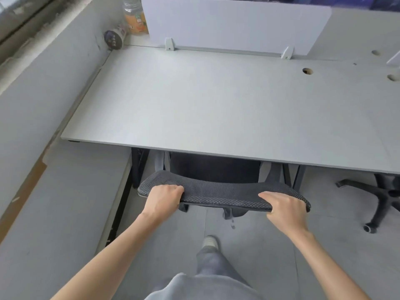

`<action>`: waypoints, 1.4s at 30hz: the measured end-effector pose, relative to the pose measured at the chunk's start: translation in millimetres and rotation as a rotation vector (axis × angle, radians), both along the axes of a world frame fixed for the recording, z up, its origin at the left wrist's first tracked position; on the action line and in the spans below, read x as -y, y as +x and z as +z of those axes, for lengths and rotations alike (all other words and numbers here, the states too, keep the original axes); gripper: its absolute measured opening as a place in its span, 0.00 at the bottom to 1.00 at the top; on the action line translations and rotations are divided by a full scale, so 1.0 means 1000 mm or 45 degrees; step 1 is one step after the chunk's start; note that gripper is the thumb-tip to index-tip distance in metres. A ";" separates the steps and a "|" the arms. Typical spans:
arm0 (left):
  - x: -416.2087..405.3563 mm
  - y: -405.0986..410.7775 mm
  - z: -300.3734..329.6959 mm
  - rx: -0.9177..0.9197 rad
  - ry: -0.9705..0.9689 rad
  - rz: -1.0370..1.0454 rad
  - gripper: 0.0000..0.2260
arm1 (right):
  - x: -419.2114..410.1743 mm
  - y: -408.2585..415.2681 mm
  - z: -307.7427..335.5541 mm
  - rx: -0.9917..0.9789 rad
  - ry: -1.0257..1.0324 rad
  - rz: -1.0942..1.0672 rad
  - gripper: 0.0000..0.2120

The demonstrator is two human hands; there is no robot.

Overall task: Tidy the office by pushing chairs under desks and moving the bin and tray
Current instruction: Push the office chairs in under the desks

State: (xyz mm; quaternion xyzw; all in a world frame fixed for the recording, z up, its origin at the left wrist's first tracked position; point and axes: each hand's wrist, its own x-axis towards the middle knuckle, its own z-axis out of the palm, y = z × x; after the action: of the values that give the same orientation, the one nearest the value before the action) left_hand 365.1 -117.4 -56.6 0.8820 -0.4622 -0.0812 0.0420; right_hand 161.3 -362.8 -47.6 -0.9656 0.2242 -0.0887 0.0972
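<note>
at the far left corner of the desk, a clear jar is standing upright with something orange inside it, filling roughly its lower part under a lid. just in front of it a small round container is lying on its side with its dark printed lid facing the camera; what it is holding cannot be told. both are sitting beside the left end of the white divider panel that is running along the back of the desk.

the black mesh chair is sitting with its seat already under the front edge of the desk, its curved backrest top sticking out just in front of that edge. the left hand is curling closed over the left part of the backrest top, fingers wrapping over the mesh. the right hand is gripping the right part the same way, fingers folded over the rim.

the desk's left edge is running close along a grey wall ledge, leaving only a narrow gap. a black desk leg is standing just left of the chair. to the right, the star base of a second chair is resting on the floor, near but apart from the held chair. grey floor is lying open behind the chair, where a trouser leg and pale shoe are stepping forward.
</note>
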 end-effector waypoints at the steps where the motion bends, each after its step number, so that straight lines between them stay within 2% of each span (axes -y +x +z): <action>1: 0.004 0.001 -0.001 0.038 -0.017 -0.015 0.04 | 0.006 0.003 0.000 -0.001 -0.001 0.004 0.27; 3: 0.007 0.010 -0.001 0.097 -0.005 -0.042 0.03 | 0.013 0.009 -0.001 0.000 -0.012 0.006 0.26; 5: 0.008 0.021 -0.002 0.149 0.059 -0.057 0.07 | 0.013 0.015 -0.003 -0.008 -0.014 -0.009 0.25; 8: 0.010 0.035 0.000 0.123 0.060 -0.072 0.05 | 0.009 0.024 -0.003 0.012 -0.016 -0.050 0.24; 11: 0.021 0.045 0.004 0.065 0.069 -0.065 0.15 | 0.015 0.030 0.000 0.009 -0.045 -0.073 0.23; 16: 0.045 0.058 0.012 0.064 0.239 -0.056 0.11 | 0.026 0.044 0.001 -0.057 0.020 -0.160 0.20; 20: 0.055 0.059 0.014 0.111 0.321 -0.063 0.12 | 0.041 0.051 0.004 -0.048 0.003 -0.126 0.21; 27: 0.052 0.063 0.006 0.088 0.045 -0.074 0.14 | 0.051 0.054 -0.002 -0.046 -0.046 -0.079 0.20; 31: 0.061 0.053 0.013 0.046 0.091 0.033 0.11 | 0.058 0.049 -0.005 0.010 -0.065 -0.040 0.21; 37: 0.065 0.041 0.018 0.021 0.028 0.153 0.14 | 0.059 0.047 -0.008 0.033 -0.054 -0.040 0.21; 42: 0.078 0.015 0.029 -0.120 -0.260 -0.078 0.14 | 0.064 0.037 -0.004 -0.014 0.041 0.070 0.16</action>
State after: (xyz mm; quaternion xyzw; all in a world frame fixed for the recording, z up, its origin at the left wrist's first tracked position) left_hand 379.6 -195.0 -27.4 0.8538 -0.4925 -0.0763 0.1507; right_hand 197.8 -427.0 -51.9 -0.9702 0.1997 -0.0770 0.1139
